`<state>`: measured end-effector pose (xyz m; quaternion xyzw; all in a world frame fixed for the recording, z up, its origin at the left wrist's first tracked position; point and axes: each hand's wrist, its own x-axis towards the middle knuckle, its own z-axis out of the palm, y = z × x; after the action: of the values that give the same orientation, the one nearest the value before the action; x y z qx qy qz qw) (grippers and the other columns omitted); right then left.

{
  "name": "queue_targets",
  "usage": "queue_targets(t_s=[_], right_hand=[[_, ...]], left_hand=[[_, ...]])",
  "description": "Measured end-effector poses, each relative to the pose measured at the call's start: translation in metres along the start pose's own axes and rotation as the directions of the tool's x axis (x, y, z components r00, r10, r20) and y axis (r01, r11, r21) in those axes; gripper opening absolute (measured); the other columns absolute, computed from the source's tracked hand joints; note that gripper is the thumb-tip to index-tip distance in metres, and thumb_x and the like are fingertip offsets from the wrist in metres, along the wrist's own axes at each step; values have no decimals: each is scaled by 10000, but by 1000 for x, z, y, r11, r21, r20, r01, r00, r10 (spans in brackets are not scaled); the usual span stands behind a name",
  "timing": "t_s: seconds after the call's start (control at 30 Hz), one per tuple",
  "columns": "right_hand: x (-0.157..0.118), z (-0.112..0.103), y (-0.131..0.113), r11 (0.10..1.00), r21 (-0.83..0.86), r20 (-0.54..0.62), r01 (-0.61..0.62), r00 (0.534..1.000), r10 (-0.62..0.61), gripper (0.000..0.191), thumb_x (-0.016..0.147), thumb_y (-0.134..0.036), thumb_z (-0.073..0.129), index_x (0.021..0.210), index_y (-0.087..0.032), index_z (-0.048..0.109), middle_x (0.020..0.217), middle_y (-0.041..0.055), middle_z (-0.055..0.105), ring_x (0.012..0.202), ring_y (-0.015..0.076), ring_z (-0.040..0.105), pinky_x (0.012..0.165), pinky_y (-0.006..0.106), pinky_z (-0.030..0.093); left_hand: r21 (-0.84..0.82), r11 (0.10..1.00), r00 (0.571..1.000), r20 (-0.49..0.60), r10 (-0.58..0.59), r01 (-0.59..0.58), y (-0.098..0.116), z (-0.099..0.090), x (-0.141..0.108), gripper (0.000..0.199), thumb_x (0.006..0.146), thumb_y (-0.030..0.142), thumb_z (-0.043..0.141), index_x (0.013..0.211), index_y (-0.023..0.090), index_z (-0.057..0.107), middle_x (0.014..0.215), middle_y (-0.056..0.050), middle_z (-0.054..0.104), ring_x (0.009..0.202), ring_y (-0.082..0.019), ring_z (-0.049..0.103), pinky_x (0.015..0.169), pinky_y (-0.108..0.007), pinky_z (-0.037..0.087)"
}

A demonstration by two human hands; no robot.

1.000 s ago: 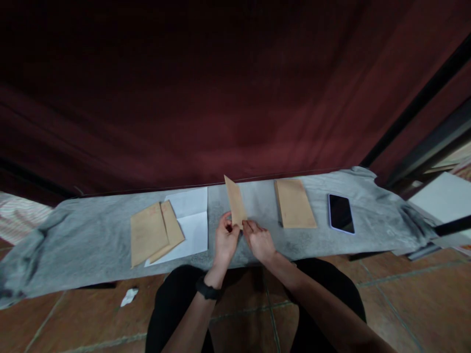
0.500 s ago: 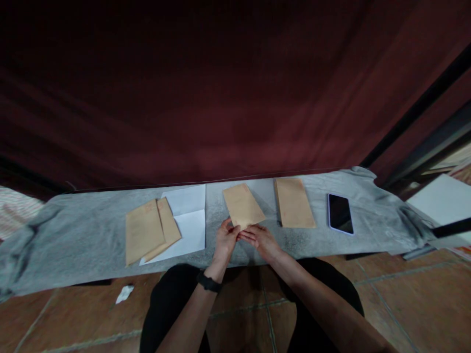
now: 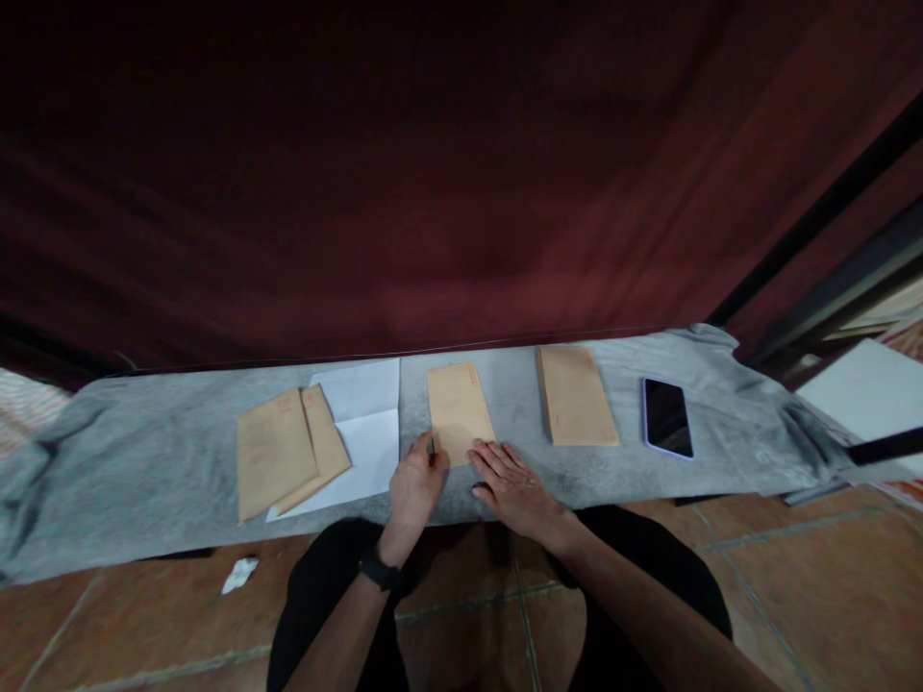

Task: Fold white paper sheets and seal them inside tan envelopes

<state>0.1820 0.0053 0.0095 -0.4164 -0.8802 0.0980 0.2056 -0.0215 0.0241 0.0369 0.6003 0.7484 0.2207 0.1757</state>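
Note:
A tan paper envelope [image 3: 460, 408] with small red marks at its upper right lies flat on the grey cloth in front of me. My right hand [image 3: 509, 482] rests palm down at its lower right edge, fingers stretched over the corner. At its lower left edge is my left hand [image 3: 416, 481], the fingers bent and a gap between thumb and forefinger. A dark band circles the left wrist. To the left, two tan envelopes [image 3: 275, 452] overlap a creased white sheet of paper [image 3: 371, 452]. A stack of tan envelopes [image 3: 577, 396] lies to the right.
A phone [image 3: 667, 418] with a pale purple case lies farther right on the grey cloth [image 3: 742, 432]. Behind the narrow surface hangs a dark red curtain [image 3: 447, 240]. Crumpled white paper [image 3: 239, 575] lies on the tiled floor, and my knees are close to the front edge.
The envelope, tilted between both hands before, now lies flat and straighter, slightly to the left. My left hand has moved left and loosened; my right hand has turned palm down onto the envelope.

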Motion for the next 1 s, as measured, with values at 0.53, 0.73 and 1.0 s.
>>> queue_targets(t_s=[0.53, 0.73, 1.0], right_hand=[[0, 3, -2, 998, -69, 52, -10, 999, 14, 594, 1005, -429, 535, 1508, -134, 422, 1584, 159, 409, 1450, 300, 403, 1213, 526, 265], [5, -10, 4, 1000, -1, 103, 18, 995, -17, 583, 978, -364, 577, 1494, -139, 426, 1571, 162, 430, 1454, 297, 393, 1204, 518, 296], [17, -28, 30, 987, 163, 180, -3, 983, -27, 407, 972, -143, 466, 1348, -202, 609, 1427, 75, 603, 1329, 180, 540, 1176, 379, 372]], left_hand=[[274, 778, 820, 296, 491, -565, 30, 52, 119, 607, 1040, 421, 208, 1587, 173, 290, 1657, -57, 288, 1550, -210, 193, 1269, -431, 110], [286, 788, 832, 298, 468, -545, 36, 57, 146, 601, 1037, 397, 199, 1585, 170, 297, 1663, -53, 270, 1552, -209, 185, 1266, -430, 110], [246, 705, 738, 362, 570, -665, 20, 53, 105, 586, 1051, 432, 200, 1592, 222, 277, 1661, -24, 286, 1555, -191, 171, 1273, -425, 79]])
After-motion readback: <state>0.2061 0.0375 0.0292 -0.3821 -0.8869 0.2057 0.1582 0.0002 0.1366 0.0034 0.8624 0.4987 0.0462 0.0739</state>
